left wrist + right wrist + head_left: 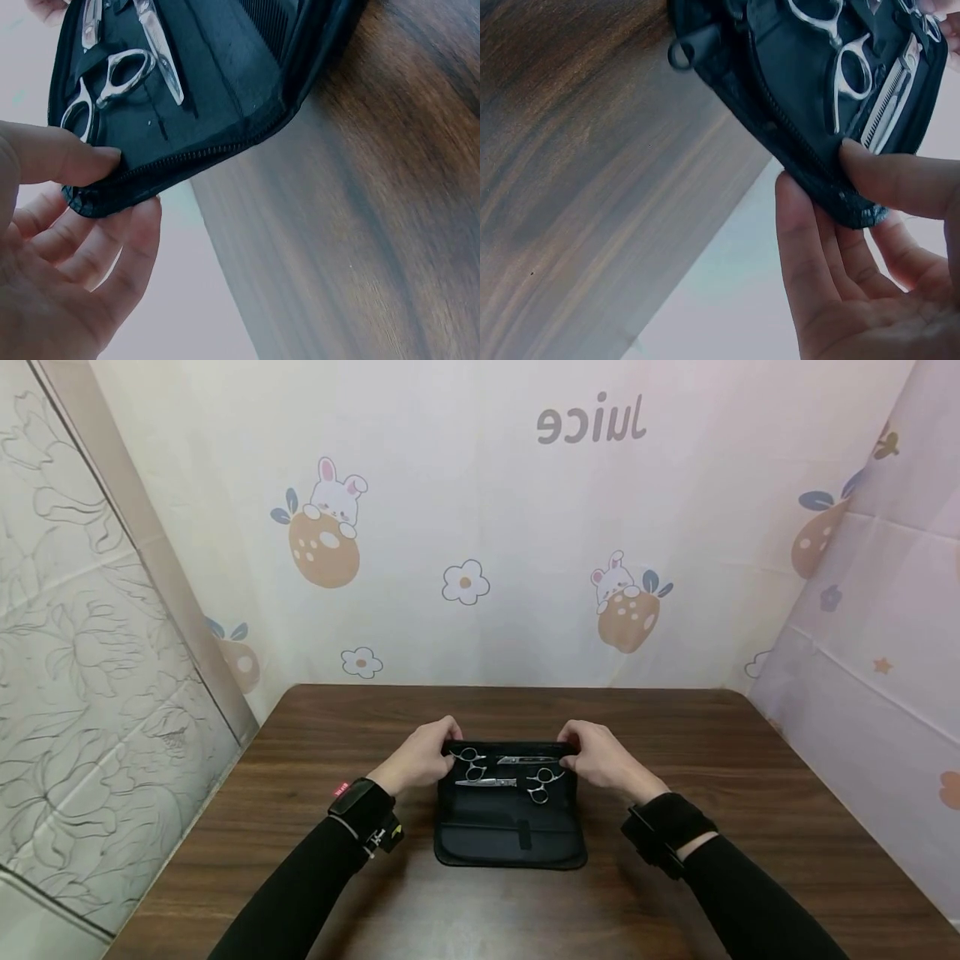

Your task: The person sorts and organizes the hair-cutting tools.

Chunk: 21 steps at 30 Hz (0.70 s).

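The black case (480,845) is gaping open over the wooden table (690,735), scissors (487,782) glinting inside, left hand (420,757) and right hand (604,762) each pinching a far corner.

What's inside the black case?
The case holds two scissors and what looks like a comb. Straps cover the scissors' middles; the comb's rest can't be seen.

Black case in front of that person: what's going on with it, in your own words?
A person is gripping an open black case by its two far corners, the left hand on one and the right hand on the other, thumbs on the inner face. Metal scissors sit in its far half. A brown table is beneath. Neither hand is holding any scissors.
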### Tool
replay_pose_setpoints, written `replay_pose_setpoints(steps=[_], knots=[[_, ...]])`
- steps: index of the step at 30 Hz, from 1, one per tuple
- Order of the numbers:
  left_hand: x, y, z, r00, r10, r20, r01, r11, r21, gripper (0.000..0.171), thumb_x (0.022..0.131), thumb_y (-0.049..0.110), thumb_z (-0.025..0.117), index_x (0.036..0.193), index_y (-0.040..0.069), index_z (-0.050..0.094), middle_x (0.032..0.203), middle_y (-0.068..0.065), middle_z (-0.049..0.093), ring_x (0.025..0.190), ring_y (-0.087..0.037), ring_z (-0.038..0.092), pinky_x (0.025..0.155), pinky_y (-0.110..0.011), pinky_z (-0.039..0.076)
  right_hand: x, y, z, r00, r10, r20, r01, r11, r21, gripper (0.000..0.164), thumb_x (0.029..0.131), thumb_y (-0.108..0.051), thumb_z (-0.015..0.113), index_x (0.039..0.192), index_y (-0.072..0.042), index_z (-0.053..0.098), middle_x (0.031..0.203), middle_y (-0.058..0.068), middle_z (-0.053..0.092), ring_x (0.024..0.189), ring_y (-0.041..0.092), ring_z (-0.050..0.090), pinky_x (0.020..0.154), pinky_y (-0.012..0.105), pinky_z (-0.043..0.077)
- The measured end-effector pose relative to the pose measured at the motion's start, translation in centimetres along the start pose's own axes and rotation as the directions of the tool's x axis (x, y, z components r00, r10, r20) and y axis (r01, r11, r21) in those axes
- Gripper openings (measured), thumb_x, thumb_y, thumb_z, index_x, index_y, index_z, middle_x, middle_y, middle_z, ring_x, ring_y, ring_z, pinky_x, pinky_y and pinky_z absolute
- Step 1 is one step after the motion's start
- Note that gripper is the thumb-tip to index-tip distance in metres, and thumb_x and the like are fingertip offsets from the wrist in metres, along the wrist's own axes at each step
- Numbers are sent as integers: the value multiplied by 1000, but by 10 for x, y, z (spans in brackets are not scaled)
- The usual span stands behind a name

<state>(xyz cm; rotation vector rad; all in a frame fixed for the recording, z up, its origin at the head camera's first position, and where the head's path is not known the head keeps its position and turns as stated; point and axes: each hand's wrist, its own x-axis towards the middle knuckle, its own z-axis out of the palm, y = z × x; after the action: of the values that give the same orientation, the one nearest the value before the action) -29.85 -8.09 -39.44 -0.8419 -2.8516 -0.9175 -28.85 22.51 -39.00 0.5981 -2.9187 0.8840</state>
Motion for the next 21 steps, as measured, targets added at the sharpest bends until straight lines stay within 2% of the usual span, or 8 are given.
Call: replay_pose_setpoints(steps=[7,15,21], knots=[[-1,2,4,998,27,-64,-24,999,47,27,78,0,59,99,14,49,95,1,52,83,-12,48,74,-30,42,-3,-1,1,998,-23,-55,23,1000,0,19,79,-5,66,94,-12,56,86,3,50,75,19,47,64,35,42],[-4,11,7,993,12,-115,-2,996,88,26,78,-1,58,99,14,51,98,2,53,87,-10,48,79,-31,43,-9,0,1,992,-72,-107,71,997,-18,19,79,-3,65,93,-12,56,87,3,50,75,18,46,65,34,42],[-6,15,9,988,42,-151,-22,991,131,26,77,0,58,98,14,50,97,2,53,87,-11,47,78,-32,42,-11,2,2,986,-85,-146,81,996,-33,19,79,-3,65,92,-13,55,90,2,50,78,18,47,67,35,42]])
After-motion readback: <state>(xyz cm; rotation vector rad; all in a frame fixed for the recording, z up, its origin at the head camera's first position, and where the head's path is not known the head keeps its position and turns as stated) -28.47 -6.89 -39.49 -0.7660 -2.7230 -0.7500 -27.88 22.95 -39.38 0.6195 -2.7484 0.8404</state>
